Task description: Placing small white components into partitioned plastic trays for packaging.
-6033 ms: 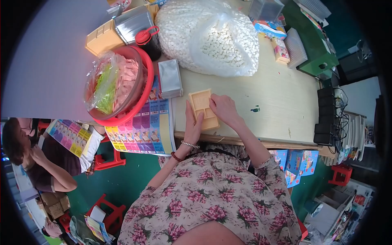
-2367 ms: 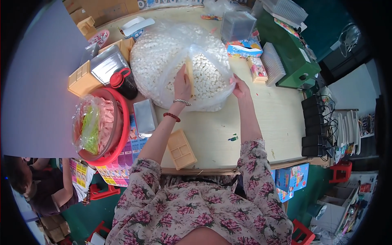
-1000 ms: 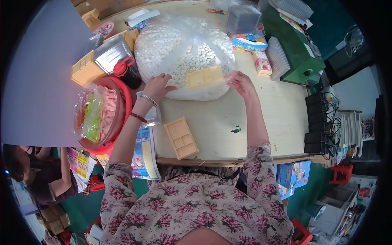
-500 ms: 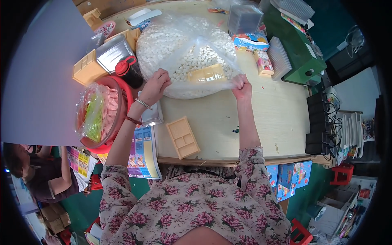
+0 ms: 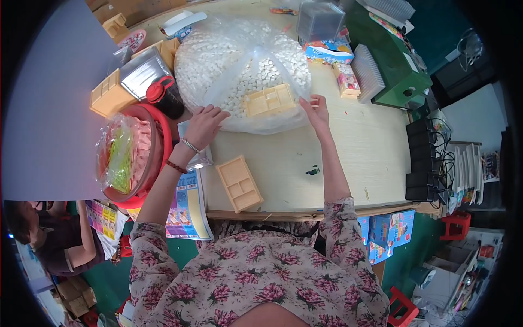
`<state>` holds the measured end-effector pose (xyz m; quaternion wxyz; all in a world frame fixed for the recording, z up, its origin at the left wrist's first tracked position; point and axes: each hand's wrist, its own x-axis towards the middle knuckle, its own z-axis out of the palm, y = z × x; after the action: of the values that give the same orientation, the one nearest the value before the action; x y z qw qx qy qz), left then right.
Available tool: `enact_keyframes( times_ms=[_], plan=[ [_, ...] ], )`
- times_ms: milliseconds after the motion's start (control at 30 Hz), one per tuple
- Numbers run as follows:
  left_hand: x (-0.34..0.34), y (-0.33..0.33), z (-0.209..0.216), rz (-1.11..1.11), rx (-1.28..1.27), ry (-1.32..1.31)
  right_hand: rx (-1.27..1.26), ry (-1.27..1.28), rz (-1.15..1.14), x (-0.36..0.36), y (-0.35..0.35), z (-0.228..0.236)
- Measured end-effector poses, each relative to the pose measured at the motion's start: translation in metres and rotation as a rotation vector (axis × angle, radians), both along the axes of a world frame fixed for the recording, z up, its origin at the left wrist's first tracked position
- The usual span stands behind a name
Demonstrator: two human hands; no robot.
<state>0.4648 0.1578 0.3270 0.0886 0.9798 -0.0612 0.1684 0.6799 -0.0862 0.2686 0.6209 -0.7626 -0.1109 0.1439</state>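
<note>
Left hand (image 5: 202, 128), right hand (image 5: 317, 114) touching bag (image 5: 218, 71), grip unclear; one tray (image 5: 269, 100) lying inside, empty tray (image 5: 239, 183) sitting by bench (image 5: 354, 158) front edge.

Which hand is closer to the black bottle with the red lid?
Left. The left hand is just right of the bottle, a little lower in the picture; the right hand is farther right, beside the bag.

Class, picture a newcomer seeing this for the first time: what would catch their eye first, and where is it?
Probably the big clear bag of small white pieces on the table in the view's upper middle, with a cream compartment tray lying on them near its front. Next, the red basin at the left, where a bowl holds pink pieces and a bright green bundle.
</note>
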Motion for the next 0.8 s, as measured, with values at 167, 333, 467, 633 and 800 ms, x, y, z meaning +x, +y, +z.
enact_keyframes(
  times_ms=[167,333,467,633,800],
  plan=[
    [0.006,-0.022,0.013,-0.015,0.249,0.05,-0.573,-0.478,-0.003,0.005,0.008,0.016],
    [0.015,-0.041,0.008,-0.136,0.073,-0.089,-0.747,-0.454,0.204,0.02,0.006,-0.004],
    [0.02,-0.046,-0.011,-0.175,-0.001,0.007,0.019,0.075,0.105,0.022,-0.005,0.006],
    [0.004,-0.043,-0.01,-0.315,0.055,0.103,0.921,0.598,-0.086,0.014,0.002,0.004],
    [0.004,-0.047,-0.008,-0.244,0.044,0.101,1.798,0.879,0.37,0.041,0.018,-0.041]
  ],
)
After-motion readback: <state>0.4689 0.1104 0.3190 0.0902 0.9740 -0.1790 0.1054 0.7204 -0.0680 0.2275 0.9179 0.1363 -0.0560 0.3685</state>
